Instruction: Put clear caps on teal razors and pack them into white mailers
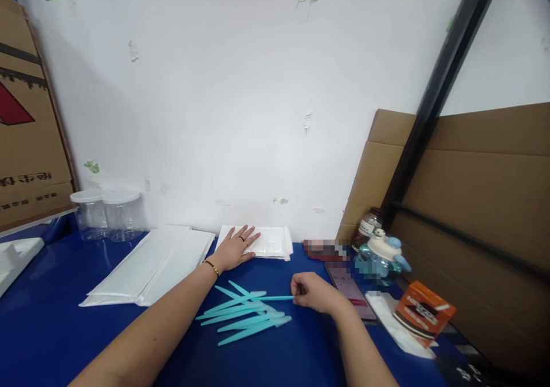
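Note:
My left hand [235,248] lies with its fingers spread on a stack of white plastic packets [270,242] against the wall. My right hand [307,290] is closed in a pinch on the right end of a thin turquoise stick [277,298], which points left toward the pile. Several turquoise razor-like sticks [247,312] with pale caps lie fanned out on the blue table [184,350], between my forearms. Larger white plastic bags [150,266] lie flat to the left of my left hand.
Two clear lidded jars [122,215] stand at the back left, near a cardboard box [30,117]. On the right are a phone-like flat item [350,289], a teal bottle [380,261], a brown bottle [367,226], an orange box [423,313] and white tissue [397,324].

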{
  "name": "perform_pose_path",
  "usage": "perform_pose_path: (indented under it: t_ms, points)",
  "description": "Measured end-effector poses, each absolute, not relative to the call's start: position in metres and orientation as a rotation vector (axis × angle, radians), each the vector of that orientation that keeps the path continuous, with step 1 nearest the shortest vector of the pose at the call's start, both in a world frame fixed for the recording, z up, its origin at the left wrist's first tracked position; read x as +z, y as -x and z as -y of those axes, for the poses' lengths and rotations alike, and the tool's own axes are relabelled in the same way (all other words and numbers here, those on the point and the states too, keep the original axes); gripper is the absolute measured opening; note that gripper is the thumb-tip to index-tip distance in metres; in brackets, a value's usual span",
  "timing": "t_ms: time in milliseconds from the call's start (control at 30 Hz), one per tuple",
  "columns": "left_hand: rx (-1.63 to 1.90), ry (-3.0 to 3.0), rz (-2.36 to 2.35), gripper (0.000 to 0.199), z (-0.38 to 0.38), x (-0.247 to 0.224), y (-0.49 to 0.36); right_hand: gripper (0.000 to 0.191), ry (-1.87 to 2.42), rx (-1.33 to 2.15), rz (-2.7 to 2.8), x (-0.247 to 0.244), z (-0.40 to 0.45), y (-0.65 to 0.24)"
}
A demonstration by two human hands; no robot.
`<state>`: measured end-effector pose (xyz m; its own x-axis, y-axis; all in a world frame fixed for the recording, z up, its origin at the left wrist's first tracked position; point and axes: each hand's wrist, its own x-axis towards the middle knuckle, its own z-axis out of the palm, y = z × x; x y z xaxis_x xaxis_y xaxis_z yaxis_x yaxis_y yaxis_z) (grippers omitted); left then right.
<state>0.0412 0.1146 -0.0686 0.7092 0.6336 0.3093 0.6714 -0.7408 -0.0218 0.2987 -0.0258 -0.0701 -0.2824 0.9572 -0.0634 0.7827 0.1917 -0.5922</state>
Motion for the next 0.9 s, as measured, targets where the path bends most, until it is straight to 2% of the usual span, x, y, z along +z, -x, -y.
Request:
perform_pose_path:
  t_ms: [167,267,367,533,900]
  points:
    - [-0.742,2.898,1.103,0.042,-0.072,-0.042,-0.045,0.004,1.538,0.832,2.024,-0.058,0.029,-0.309]
    - [-0.608,3.196,0.983,0.043,-0.042,-0.028,-0.046,0.010,1.415,0.828,1.938,-0.050,0.031,-0.304]
    - [-0.507,3.253,1.001,0.044,-0.026,-0.026,-0.041,0.016,1.305,0.834,1.867,-0.052,0.025,-0.286]
    - [-0.715,3.192,1.167,0.041,-0.037,-0.049,-0.023,0.020,1.219,0.867,1.742,-0.071,0.006,-0.261]
    - [-0.778,3.155,1.480,0.029,-0.074,-0.096,-0.007,0.015,1.421,0.599,1.825,-0.103,-0.012,-0.281]
